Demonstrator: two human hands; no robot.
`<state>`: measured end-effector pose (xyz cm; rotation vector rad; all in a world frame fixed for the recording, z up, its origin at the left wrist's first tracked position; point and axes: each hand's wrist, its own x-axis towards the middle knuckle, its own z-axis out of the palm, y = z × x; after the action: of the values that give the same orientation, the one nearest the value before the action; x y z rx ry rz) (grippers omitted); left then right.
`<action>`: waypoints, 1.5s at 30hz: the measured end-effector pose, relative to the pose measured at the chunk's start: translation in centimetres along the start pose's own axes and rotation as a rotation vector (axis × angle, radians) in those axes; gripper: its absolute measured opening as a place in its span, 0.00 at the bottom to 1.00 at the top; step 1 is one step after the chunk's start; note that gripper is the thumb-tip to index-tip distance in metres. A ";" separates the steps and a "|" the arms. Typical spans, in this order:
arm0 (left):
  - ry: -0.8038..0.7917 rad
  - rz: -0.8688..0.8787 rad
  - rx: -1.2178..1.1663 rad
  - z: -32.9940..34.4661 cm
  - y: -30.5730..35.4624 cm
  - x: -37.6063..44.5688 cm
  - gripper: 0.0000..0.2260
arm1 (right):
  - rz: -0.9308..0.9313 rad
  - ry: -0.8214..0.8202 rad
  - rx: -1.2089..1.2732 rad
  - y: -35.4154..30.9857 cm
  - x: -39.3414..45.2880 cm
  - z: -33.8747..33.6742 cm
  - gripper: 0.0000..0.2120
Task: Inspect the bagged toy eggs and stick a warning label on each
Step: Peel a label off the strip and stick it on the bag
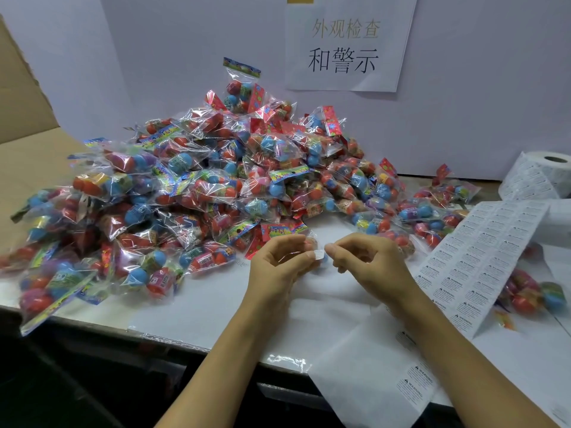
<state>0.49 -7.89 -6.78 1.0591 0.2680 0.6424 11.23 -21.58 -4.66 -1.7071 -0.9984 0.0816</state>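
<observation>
A big heap of clear bags of coloured toy eggs (pixel 200 180) covers the left and middle of the white table (pixel 191 307). In front of the heap, my left hand (pixel 278 261) and my right hand (pixel 361 257) meet fingertip to fingertip over the table. Between them they pinch a small white warning label (pixel 319 254). A clear bag seems to lie under the fingers, mostly hidden. A strip of warning labels (pixel 482 261) lies to the right of my right hand.
A roll of labels (pixel 543 174) stands at the far right. Several egg bags (pixel 531 291) lie right of the strip. Empty backing paper (pixel 370 359) hangs over the table's front edge. A cardboard box (pixel 24 128) sits at left; a paper sign (pixel 346 47) hangs on the back wall.
</observation>
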 end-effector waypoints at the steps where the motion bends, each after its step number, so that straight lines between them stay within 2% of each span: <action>1: 0.007 0.010 0.002 0.0 -0.1 0.0 0.15 | 0.036 -0.011 -0.001 0.1 0.1 0.0 0.07; 5: -0.004 0.060 0.112 -0.3 -0.4 0.1 0.23 | 0.135 -0.081 0.099 0.3 0.2 0.1 0.06; 10: -0.040 0.117 0.221 -0.4 -0.6 0.0 0.23 | 0.131 -0.086 0.162 0.2 0.3 0.0 0.02; 13: -0.010 0.167 0.293 -0.1 -0.5 -0.2 0.21 | 0.135 -0.026 0.188 0.5 0.3 0.0 0.03; 15: 0.103 0.293 0.465 0.1 -0.6 -0.4 0.17 | 0.131 0.047 0.219 0.6 0.4 -0.1 0.05; 18: 0.406 0.403 0.752 -0.1 -0.8 -0.2 0.11 | 0.155 0.129 0.266 0.7 0.5 -0.4 0.06; 20: 0.489 0.250 0.980 -0.2 -0.8 0.2 0.18 | 0.182 0.143 0.276 0.6 0.6 -0.4 0.07; 22: 0.439 0.065 1.202 -0.2 -1.0 0.5 0.26 | 0.205 0.107 0.291 0.6 0.7 -0.3 0.17; 25: 0.324 0.002 1.423 0.1 -1.4 0.6 0.25 | 0.229 0.034 0.299 0.7 0.7 -0.1 0.31; 29: 0.227 0.040 1.312 -0.5 -1.0 0.7 0.16 | 0.295 -0.009 0.274 1.0 0.5 0.1 0.46; 31: 0.173 0.109 1.046 -0.6 -0.7 0.6 0.11 | 0.320 -0.022 0.275 1.1 0.5 0.2 0.49; 34: 0.075 0.191 0.650 -0.3 -0.5 0.0 0.13 | 0.293 -0.005 0.272 1.0 0.6 0.5 0.48; 37: 0.030 0.143 0.421 -0.1 -0.4 -0.2 0.21 | 0.199 0.051 0.333 0.7 0.6 0.6 0.42; 39: 0.058 0.086 0.290 -0.1 -0.3 0.0 0.25 | 0.163 0.073 0.402 0.6 0.5 0.5 0.40; 41: 0.064 0.029 0.168 -0.2 -0.1 0.3 0.24 | 0.143 0.079 0.457 0.8 0.5 0.5 0.40; 45: -0.069 -0.054 0.068 -0.2 0.2 0.1 0.14 | 0.074 0.073 0.523 0.9 0.3 0.9 0.40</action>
<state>0.40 -7.60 -6.66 1.1330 0.2596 0.5502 11.50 -20.74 -5.58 -1.2553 -0.7744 0.2998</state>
